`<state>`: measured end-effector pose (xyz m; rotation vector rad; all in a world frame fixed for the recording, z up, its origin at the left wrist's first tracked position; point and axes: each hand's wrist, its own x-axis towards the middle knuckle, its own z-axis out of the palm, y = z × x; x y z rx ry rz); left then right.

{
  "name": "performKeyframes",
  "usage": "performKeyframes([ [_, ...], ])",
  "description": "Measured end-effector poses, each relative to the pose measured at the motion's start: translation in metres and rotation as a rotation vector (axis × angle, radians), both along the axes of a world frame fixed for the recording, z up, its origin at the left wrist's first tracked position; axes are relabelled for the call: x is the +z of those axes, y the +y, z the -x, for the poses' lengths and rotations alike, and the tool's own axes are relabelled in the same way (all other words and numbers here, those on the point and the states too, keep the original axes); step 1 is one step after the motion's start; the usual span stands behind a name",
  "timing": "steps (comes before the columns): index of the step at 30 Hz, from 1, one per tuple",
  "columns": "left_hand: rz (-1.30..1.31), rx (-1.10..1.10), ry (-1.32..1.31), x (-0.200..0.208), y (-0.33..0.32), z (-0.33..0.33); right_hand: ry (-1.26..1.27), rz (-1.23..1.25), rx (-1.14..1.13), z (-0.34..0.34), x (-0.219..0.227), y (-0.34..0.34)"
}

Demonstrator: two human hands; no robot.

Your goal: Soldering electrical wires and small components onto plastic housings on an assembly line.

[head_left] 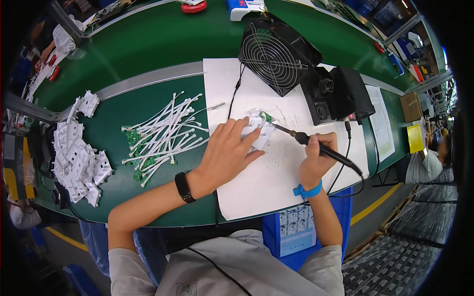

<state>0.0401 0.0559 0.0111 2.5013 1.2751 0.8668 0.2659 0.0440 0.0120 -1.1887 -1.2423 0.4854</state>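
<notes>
My left hand (pixel 228 150) holds a white plastic bracket (pixel 261 140) down on the white sheet (pixel 247 197), its fingers resting over the near and left sides. A small green circuit board (pixel 267 117) sits at the bracket's far end. Between the fingers of my right hand (pixel 316 163) is a black soldering iron (pixel 338 157), gripped like a pen. Its metal tip points left and reaches the edge of the board; whether they touch I cannot tell.
Green boards with white cables (pixel 158 133) lie heaped to the left, beyond them a pile of white brackets (pixel 74 158). A black fan (pixel 271 59) and a black soldering station (pixel 340 91) stand at the back. The iron's cord loops at right. A blue bin (pixel 271 232) is below the bench edge.
</notes>
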Motion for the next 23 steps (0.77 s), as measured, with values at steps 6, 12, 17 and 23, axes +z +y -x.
performKeyframes([
  [6, -0.002, 0.002, -0.013, -0.001, 0.000, -0.002, 0.173, 0.024, 0.160, 0.000, -0.006, 0.000],
  [12, -0.055, 0.017, -0.033, -0.002, 0.001, -0.002, 0.093, 0.076, 0.205, 0.000, -0.010, 0.001],
  [17, -0.046, 0.015, -0.030, -0.002, 0.000, -0.001, 0.029, 0.102, 0.180, 0.000, -0.010, 0.001],
  [23, -0.038, 0.016, -0.029, -0.003, 0.000, -0.002, 0.057, 0.194, 0.135, 0.002, -0.011, 0.000],
])
